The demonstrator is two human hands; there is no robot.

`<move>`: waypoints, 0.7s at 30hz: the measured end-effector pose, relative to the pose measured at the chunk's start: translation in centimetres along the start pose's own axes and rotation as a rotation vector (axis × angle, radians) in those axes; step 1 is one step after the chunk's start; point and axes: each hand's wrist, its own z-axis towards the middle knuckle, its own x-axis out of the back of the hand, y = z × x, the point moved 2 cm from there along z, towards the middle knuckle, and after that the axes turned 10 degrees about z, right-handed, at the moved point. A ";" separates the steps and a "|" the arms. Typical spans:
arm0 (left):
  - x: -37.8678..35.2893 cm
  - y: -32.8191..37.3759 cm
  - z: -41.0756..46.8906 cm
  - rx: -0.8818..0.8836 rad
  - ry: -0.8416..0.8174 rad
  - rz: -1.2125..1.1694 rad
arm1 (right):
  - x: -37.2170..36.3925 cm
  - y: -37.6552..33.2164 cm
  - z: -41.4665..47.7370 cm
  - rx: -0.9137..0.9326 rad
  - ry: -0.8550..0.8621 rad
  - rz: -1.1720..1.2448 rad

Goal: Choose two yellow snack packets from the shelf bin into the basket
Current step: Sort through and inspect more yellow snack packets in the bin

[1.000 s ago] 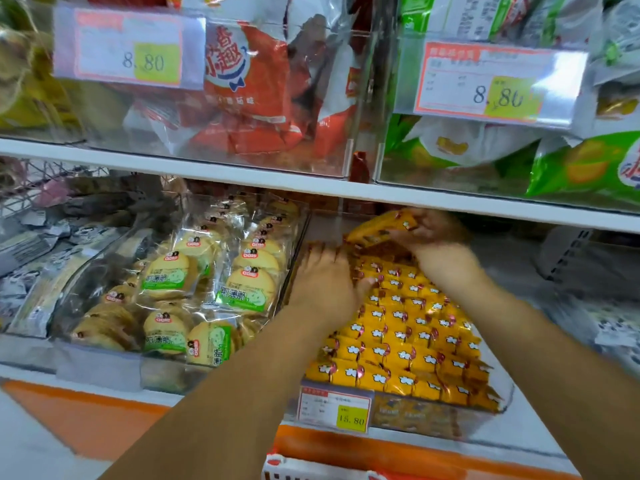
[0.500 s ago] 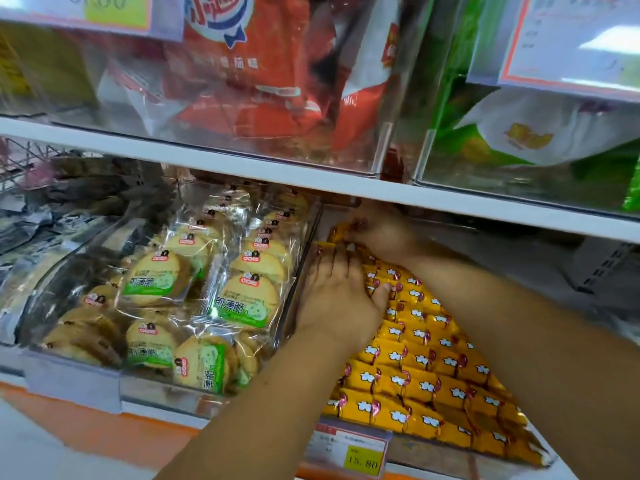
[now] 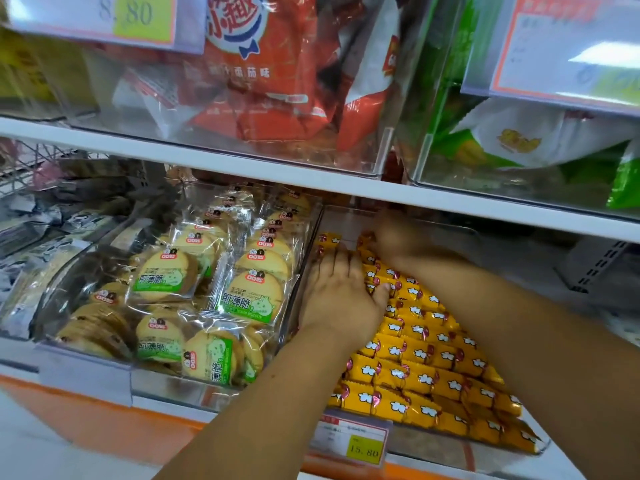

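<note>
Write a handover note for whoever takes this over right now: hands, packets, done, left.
Left hand: flat, fingers straight, pressing on the yellow snack packets at the rear left of the clear bin.
Right hand: reached to the bin's back under the shelf, fingertips at a packet; it is blurred, so the grip cannot be told.
Packets: packed in rows in the bin above the 15.80 price tag, right of the round biscuit packs.
Done: no packet is lifted clear of the bin. The basket is out of view.
Left: pull two yellow packets and put both into the basket.
</note>
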 end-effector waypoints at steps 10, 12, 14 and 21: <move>2.0 -0.2 -0.8 0.075 0.110 -0.298 | 3.3 -1.2 -7.5 -0.174 0.300 0.512; 3.3 -0.3 -1.3 0.060 0.164 -0.337 | 3.8 -1.5 -11.0 -0.183 0.356 0.661; 4.3 -0.7 -2.5 -0.032 0.195 -0.375 | 4.0 -1.7 -14.2 -0.182 0.403 0.858; 5.9 -2.3 -8.6 -0.233 0.109 -0.657 | 4.4 -2.8 -21.2 -0.178 0.353 1.373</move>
